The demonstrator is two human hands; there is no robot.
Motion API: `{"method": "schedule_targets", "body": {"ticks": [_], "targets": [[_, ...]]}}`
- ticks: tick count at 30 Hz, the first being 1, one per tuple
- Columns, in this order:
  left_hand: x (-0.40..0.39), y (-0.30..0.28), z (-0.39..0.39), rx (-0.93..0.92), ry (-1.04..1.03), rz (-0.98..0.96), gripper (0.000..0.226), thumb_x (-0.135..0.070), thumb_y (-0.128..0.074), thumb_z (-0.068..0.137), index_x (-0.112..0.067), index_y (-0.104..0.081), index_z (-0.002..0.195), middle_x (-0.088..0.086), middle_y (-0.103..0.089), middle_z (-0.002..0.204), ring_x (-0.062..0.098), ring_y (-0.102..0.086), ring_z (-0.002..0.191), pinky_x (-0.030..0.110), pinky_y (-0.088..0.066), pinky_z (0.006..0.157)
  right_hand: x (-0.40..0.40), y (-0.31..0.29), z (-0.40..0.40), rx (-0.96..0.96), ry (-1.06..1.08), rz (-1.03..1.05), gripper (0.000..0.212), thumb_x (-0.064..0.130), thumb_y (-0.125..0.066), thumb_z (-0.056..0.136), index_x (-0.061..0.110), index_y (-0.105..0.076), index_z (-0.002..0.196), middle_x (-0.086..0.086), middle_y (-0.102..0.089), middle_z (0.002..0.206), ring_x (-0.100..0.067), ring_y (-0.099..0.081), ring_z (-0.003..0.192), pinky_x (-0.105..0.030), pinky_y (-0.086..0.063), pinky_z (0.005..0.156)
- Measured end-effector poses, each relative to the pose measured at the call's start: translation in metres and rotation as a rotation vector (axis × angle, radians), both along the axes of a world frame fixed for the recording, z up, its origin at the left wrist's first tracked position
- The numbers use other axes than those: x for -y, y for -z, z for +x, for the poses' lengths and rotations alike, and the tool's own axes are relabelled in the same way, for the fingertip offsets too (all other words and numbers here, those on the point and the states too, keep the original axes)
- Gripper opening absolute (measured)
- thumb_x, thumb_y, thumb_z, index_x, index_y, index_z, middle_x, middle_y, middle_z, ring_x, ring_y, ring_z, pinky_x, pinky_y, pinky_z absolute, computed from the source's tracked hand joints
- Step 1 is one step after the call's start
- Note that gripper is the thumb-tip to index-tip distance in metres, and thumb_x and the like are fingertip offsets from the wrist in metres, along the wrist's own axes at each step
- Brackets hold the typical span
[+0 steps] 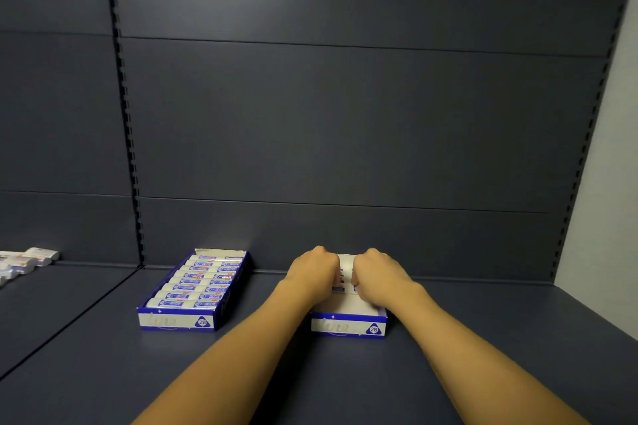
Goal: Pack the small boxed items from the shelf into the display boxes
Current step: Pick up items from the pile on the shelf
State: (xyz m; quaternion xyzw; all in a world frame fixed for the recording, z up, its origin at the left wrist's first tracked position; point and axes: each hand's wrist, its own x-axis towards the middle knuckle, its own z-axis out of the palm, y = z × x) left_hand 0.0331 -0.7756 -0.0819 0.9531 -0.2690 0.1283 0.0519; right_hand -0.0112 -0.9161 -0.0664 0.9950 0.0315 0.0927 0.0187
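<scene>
Two blue-and-white display boxes stand on the dark shelf. The left display box (pixel 176 320) is filled with several small white boxed items (pixel 203 281) lying in rows. Inside the right display box (pixel 348 327), both hands reach in with curled fingers. My left hand (pixel 312 272) and my right hand (pixel 378 274) grip a group of small boxed items (pixel 345 269) between them at the back of that box. The front part of the right box shows its bare white floor. The hands hide most of the gripped items.
A loose heap of small boxed items (pixel 27 260) lies at the far left on the neighbouring shelf section. The dark back panel (pixel 345 114) rises behind the boxes, with slotted uprights (pixel 127 121) at the left and at the right. A pale wall (pixel 607 166) borders the right.
</scene>
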Motion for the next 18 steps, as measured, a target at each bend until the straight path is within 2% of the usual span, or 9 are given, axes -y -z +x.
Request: {"method": "schedule_targets", "body": {"ticks": [4,8,18], "targets": [[-0.004,-0.016,-0.005,-0.053,0.041,0.068,0.032,-0.015,-0.066,0.094,-0.014,-0.069,0.126,0.011,-0.067,0.122,0.028,-0.066,0.101,0.035,-0.056,0.084,0.009,-0.009,-0.008,0.0,-0.029,0.105,0.025,0.009,-0.061,0.091,0.013,-0.073,0.113,-0.008,-0.064,0.107,-0.027,-0.064,0.091,-0.031,-0.053,0.07],[-0.021,-0.032,-0.011,-0.049,0.026,0.021,0.035,-0.009,-0.063,0.094,-0.017,-0.069,0.128,0.006,-0.067,0.128,0.024,-0.065,0.11,0.036,-0.058,0.09,0.022,-0.021,-0.014,0.046,-0.052,0.247,0.034,0.005,-0.063,0.089,0.018,-0.072,0.12,-0.003,-0.067,0.12,-0.021,-0.066,0.102,-0.033,-0.06,0.08],[-0.083,-0.056,-0.046,-0.033,-0.293,-0.055,0.024,-0.016,-0.059,0.096,-0.018,-0.074,0.115,0.006,-0.07,0.114,0.024,-0.067,0.098,0.039,-0.057,0.091,0.017,-0.042,-0.022,-0.008,-0.132,0.212,0.028,0.014,-0.067,0.09,0.016,-0.067,0.117,-0.005,-0.067,0.113,-0.018,-0.065,0.095,-0.033,-0.06,0.08]]}}
